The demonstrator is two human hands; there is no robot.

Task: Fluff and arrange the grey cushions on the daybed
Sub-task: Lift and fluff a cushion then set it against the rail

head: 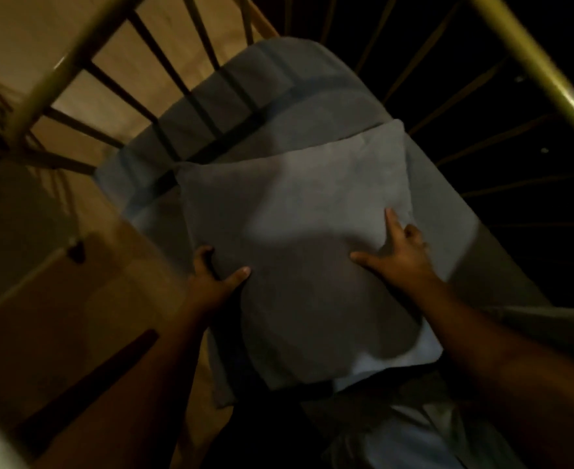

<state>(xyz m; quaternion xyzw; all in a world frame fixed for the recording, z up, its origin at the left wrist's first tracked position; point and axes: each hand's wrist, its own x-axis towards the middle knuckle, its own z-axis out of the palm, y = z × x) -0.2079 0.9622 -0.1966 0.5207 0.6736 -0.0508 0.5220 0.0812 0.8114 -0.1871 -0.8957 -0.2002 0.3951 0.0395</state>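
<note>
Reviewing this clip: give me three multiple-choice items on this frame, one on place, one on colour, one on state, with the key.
1. Where does the left hand hold the square cushion?
A. its left edge
B. its far corner
C. not at all

2. What colour is the square cushion?
A. red
B. grey
C. yellow

3. How is the right hand?
A. clenched in a fist
B. out of view
C. open, fingers spread on the cushion face

Key: 1 A, thumb over the edge; 2 B, grey fabric; 3 C, flat palm, nothing gripped.

left hand (211, 279): gripping (thumb on top) | right hand (398, 253): flat, fingers spread
</note>
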